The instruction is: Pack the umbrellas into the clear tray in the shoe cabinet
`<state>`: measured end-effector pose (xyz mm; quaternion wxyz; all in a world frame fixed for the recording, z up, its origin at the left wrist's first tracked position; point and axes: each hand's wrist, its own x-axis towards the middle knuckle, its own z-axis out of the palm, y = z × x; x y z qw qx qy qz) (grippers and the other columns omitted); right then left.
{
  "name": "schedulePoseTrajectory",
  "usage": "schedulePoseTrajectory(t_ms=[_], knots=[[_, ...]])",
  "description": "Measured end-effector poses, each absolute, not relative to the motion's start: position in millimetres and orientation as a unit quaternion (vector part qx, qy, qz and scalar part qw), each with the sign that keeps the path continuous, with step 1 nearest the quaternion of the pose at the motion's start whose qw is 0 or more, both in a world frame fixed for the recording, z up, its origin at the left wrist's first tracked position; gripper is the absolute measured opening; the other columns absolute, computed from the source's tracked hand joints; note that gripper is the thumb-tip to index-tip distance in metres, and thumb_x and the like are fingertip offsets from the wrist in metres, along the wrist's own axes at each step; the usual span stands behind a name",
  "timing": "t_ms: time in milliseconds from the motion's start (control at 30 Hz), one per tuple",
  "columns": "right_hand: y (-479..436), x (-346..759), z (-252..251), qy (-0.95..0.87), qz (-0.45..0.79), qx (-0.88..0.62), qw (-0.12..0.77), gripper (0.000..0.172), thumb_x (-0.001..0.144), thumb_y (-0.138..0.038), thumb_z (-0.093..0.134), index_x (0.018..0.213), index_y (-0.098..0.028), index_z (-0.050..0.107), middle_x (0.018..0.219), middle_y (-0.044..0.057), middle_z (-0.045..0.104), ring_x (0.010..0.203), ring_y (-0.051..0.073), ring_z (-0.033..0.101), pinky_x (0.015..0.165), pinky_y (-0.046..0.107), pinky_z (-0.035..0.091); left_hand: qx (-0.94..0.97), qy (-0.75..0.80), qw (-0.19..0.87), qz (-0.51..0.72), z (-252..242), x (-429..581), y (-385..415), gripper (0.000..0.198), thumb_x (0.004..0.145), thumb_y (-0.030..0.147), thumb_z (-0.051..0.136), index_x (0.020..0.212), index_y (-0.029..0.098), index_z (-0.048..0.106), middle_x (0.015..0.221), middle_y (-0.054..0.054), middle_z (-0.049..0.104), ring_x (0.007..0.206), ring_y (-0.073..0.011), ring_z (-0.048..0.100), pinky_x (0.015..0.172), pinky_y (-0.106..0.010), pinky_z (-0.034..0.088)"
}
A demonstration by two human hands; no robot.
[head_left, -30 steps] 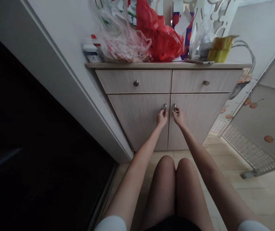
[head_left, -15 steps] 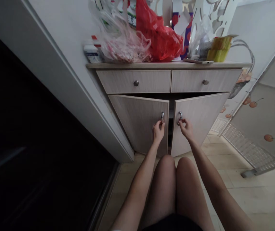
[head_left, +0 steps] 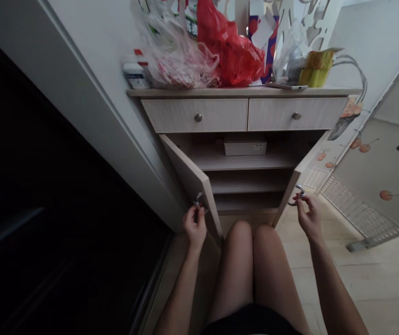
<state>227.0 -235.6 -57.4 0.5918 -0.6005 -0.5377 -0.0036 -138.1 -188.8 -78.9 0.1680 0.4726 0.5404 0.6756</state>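
Observation:
My left hand [head_left: 195,226] is closed on the curved metal handle [head_left: 198,199] of the left cabinet door [head_left: 192,179]. Closed likewise, my right hand [head_left: 309,216] grips the metal handle [head_left: 300,188] of the right cabinet door [head_left: 300,170]. Both doors stand swung outward, one on each side of my knees. Between them the inside of the cabinet shows, with several wooden shelves [head_left: 244,163]. A pale box [head_left: 244,148] sits on the upper shelf, its top partly hidden under the drawers.
Two drawers [head_left: 171,116] with round knobs lie above the doors. A clear plastic bag [head_left: 181,65], a red bag [head_left: 234,58], a white bottle [head_left: 135,75], a phone [head_left: 286,86] and a yellow package [head_left: 316,69] crowd the cabinet top. A cherry-patterned panel [head_left: 377,172] stands at right.
Both doors have swung much wider, from slightly ajar. My hands have moved apart and towards me with the handles, and the shelves and box have come into view.

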Motion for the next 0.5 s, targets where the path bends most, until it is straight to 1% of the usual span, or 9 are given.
schedulePoseTrajectory(t_ms=[100,200,367,500], knots=[[-256,242,-58,-0.517,-0.028,-0.622,0.588,0.033,0.09,-0.05,0.052,0.088,-0.021,0.067,0.095,0.01,0.071,0.094,0.025,0.063,0.087,0.041,0.047,0.42,0.556,0.12,0.707,-86,-164,-200,0.048,0.073,0.063,0.065,0.088,0.018,0.065,0.086,-0.009,0.07,0.082,-0.0218,0.067,0.079,-0.035,0.053],[-274,260,-63,-0.487,-0.057,-0.648,0.584,0.038,0.088,-0.055,0.051,0.086,-0.02,0.067,0.091,0.011,0.07,0.089,0.026,0.064,0.085,0.041,0.047,0.384,0.566,0.087,0.725,-88,-194,-208,0.047,0.071,0.062,0.066,0.087,0.018,0.064,0.083,-0.008,0.069,0.077,-0.0207,0.066,0.074,-0.034,0.054],[-299,300,-76,-0.401,-0.098,-0.713,0.566,0.049,0.082,-0.066,0.048,0.085,-0.02,0.064,0.086,0.012,0.067,0.086,0.029,0.063,0.081,0.043,0.047,0.332,0.579,0.016,0.744,-85,-243,-216,0.044,0.065,0.057,0.069,0.085,0.018,0.063,0.081,-0.006,0.067,0.078,-0.0208,0.065,0.077,-0.036,0.053],[-316,335,-78,-0.359,-0.117,-0.745,0.549,0.047,0.077,-0.066,0.047,0.084,-0.023,0.064,0.086,0.015,0.067,0.088,0.033,0.064,0.08,0.046,0.047,0.271,0.592,0.019,0.759,-71,-270,-216,0.047,0.054,0.06,0.073,0.075,0.019,0.061,0.072,0.0,0.064,0.072,-0.0183,0.06,0.078,-0.038,0.053]])
